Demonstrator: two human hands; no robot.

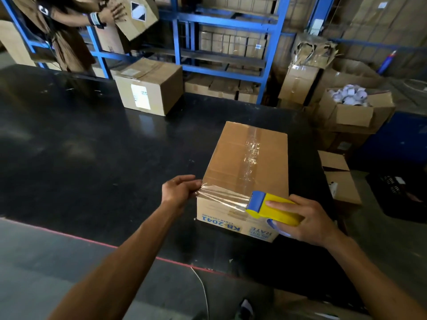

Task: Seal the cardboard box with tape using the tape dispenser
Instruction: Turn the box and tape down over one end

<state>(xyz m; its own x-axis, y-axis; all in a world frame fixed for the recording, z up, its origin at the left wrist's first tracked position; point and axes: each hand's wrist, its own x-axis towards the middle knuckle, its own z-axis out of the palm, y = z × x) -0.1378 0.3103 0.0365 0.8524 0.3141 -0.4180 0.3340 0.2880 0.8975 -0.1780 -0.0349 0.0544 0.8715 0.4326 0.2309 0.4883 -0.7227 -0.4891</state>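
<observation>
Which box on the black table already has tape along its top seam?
The near box, between both hands: clear tape runs down its top. The far box, with a white label, sits untouched.

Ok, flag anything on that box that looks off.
The clear tape strip along the cardboard box top seam is wrinkled midway. The fresh tape stretched from the left hand to the tape dispenser is creased too.

Two cardboard boxes on the table, one tape dispenser, two hands.
</observation>
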